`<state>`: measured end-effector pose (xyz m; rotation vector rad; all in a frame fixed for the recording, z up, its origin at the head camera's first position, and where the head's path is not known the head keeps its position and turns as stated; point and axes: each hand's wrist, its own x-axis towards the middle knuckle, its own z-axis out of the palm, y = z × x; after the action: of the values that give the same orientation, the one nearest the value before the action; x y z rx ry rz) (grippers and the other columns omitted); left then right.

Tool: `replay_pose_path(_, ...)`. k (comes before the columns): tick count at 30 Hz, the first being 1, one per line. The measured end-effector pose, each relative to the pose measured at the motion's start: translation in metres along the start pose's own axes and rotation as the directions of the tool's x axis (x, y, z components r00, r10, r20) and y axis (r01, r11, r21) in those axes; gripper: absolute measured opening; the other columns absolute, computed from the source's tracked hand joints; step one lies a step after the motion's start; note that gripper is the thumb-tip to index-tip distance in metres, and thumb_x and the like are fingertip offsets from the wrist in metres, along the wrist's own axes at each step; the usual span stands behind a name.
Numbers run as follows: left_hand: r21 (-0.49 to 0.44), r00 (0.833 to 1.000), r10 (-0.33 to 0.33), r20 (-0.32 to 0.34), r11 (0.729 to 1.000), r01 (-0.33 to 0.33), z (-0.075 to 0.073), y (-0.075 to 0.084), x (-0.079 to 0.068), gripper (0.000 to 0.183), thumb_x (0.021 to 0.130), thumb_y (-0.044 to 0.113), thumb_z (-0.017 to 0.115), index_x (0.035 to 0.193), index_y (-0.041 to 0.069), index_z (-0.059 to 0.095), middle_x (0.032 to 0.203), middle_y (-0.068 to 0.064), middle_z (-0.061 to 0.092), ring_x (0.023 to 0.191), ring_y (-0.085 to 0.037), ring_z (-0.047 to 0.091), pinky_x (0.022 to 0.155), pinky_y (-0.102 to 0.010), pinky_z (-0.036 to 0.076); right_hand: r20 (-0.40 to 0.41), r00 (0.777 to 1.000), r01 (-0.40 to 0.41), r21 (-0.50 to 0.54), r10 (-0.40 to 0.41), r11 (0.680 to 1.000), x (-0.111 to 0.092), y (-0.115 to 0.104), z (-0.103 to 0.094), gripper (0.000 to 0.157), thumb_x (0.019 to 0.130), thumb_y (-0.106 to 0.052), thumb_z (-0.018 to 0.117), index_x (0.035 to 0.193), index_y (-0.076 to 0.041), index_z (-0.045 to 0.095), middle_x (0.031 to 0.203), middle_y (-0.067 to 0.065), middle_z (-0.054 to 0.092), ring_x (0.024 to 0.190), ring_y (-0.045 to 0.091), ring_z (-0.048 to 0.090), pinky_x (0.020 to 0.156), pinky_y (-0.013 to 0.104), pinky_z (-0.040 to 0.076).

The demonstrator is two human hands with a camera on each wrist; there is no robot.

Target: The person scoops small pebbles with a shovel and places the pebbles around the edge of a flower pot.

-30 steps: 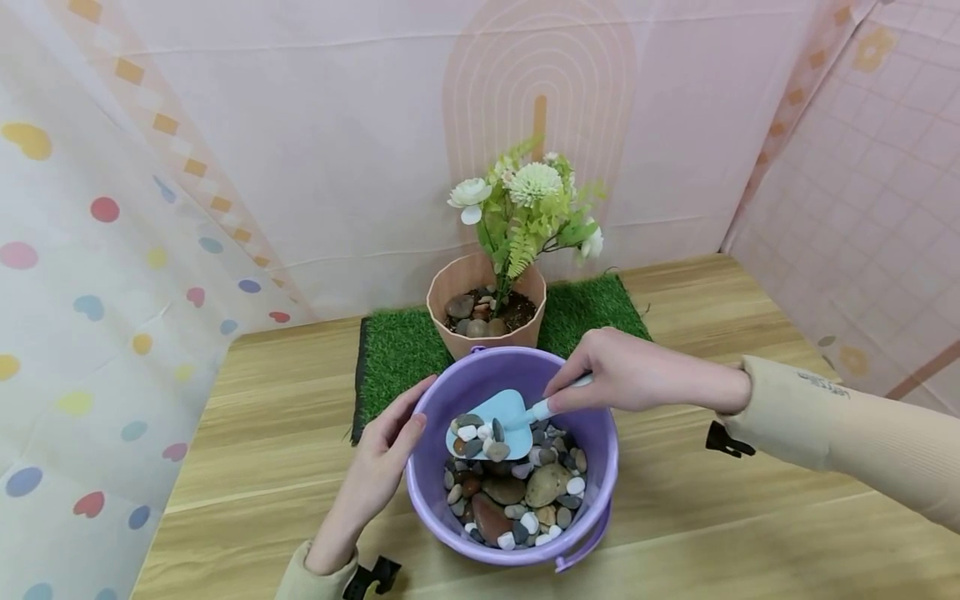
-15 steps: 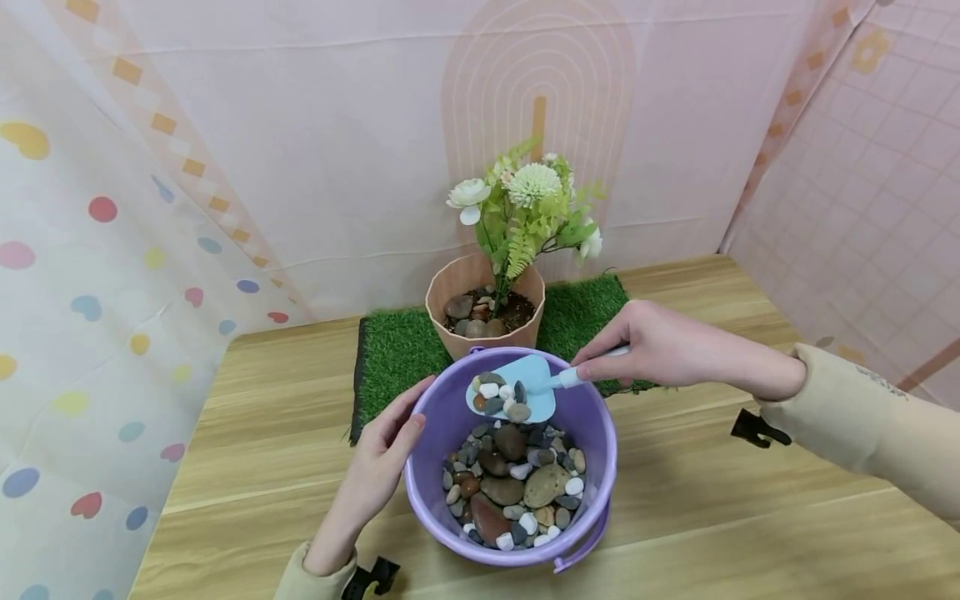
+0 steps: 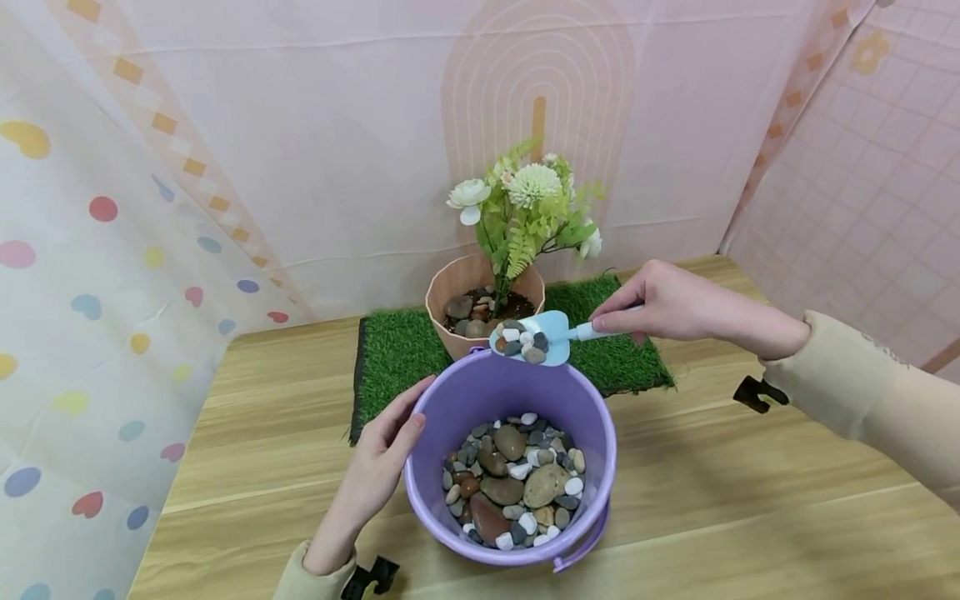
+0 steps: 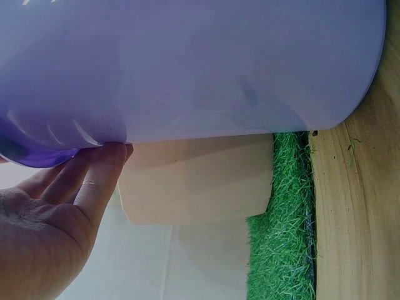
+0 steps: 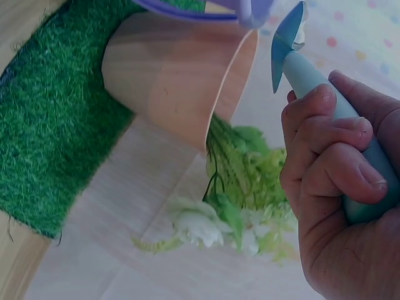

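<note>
A light-blue shovel (image 3: 553, 337) carries a small heap of grey, white and brown pebbles (image 3: 522, 343). My right hand (image 3: 675, 304) grips its handle, and in the right wrist view the fingers (image 5: 328, 125) curl round it. The shovel is over the far rim of a purple bucket (image 3: 600, 433), in front of a peach flowerpot (image 3: 480, 337). My left hand (image 3: 378, 454) holds the bucket's left rim; its fingers (image 4: 94, 181) lie against the outer wall below the lip. Stones (image 3: 504, 492) of mixed sizes cover the bucket's bottom. The pot holds dark soil, stones and white flowers (image 3: 534, 185).
Green artificial turf (image 3: 397, 346) lies under the pot on a wooden table (image 3: 720, 500). The bucket's handle (image 3: 585, 546) hangs down at its front right. A patterned cloth backdrop (image 3: 337, 150) stands close behind the pot.
My right hand has raised the shovel with its pebbles from inside the bucket to above the far rim, toward the pot. My left hand has stayed at the bucket's rim.
</note>
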<state>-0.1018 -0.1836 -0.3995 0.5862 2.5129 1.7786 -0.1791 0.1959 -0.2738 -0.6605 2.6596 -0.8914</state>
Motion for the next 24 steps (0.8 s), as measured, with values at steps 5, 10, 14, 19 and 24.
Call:
replay_pose_path(5, 0.002, 1.000, -0.001, 0.002, 1.000, 0.001, 0.000, 0.000, 0.000, 0.045, 0.112, 0.012, 0.046, 0.156, 0.003, 0.048, 0.154, -0.028, 0.055, 0.121, 0.010, 0.061, 0.096, -0.018, 0.057, -0.018, 0.999, -0.035, -0.014, 0.035, 0.999, 0.011, 0.005, -0.008, 0.028, 0.101, -0.027, 0.071, 0.118, -0.008, 0.081, 0.059, -0.005, 0.064, 0.050, 0.008, 0.043, 0.049, 0.023, 0.032)
replay_pose_path(10, -0.003, 1.000, -0.004, 0.003, 1.000, 0.004, -0.001, 0.000, 0.000, 0.045, 0.112, 0.012, 0.046, 0.156, 0.003, 0.048, 0.154, -0.028, 0.055, 0.121, 0.010, 0.061, 0.096, -0.018, 0.057, -0.030, 0.996, -0.088, -0.014, 0.088, 0.996, 0.022, 0.010, -0.016, 0.025, 0.103, -0.025, 0.069, 0.115, -0.008, 0.083, 0.063, -0.004, 0.067, 0.054, 0.009, 0.047, 0.051, 0.023, 0.034)
replay_pose_path(14, -0.005, 1.000, -0.009, 0.003, 1.000, 0.009, -0.001, 0.000, 0.000, 0.046, 0.112, 0.012, 0.046, 0.156, 0.002, 0.048, 0.154, -0.028, 0.055, 0.121, 0.010, 0.061, 0.096, -0.018, 0.058, -0.044, 0.996, -0.084, -0.036, 0.083, 0.996, 0.030, 0.014, -0.021, 0.026, 0.103, -0.025, 0.069, 0.111, -0.005, 0.083, 0.060, -0.005, 0.064, 0.054, 0.009, 0.048, 0.052, 0.023, 0.034)
replay_pose_path(19, -0.007, 1.000, -0.007, 0.002, 1.000, 0.007, -0.001, 0.000, 0.000, 0.046, 0.112, 0.011, 0.046, 0.156, 0.002, 0.048, 0.154, -0.029, 0.055, 0.120, 0.009, 0.062, 0.096, -0.019, 0.058, -0.045, 0.995, -0.096, -0.057, 0.094, 0.994, 0.038, 0.016, -0.023, 0.028, 0.102, -0.028, 0.070, 0.111, -0.005, 0.083, 0.056, -0.007, 0.061, 0.052, 0.009, 0.044, 0.052, 0.024, 0.032)
replay_pose_path(24, -0.008, 1.000, -0.004, 0.002, 1.000, 0.004, 0.000, 0.000, -0.001, 0.046, 0.112, 0.012, 0.046, 0.157, 0.003, 0.048, 0.154, -0.028, 0.055, 0.120, 0.008, 0.063, 0.096, -0.020, 0.059, -0.038, 0.994, -0.104, -0.092, 0.101, 0.990, 0.045, 0.016, -0.025, 0.029, 0.101, -0.029, 0.071, 0.113, -0.006, 0.083, 0.054, -0.007, 0.062, 0.051, 0.009, 0.047, 0.055, 0.025, 0.035)
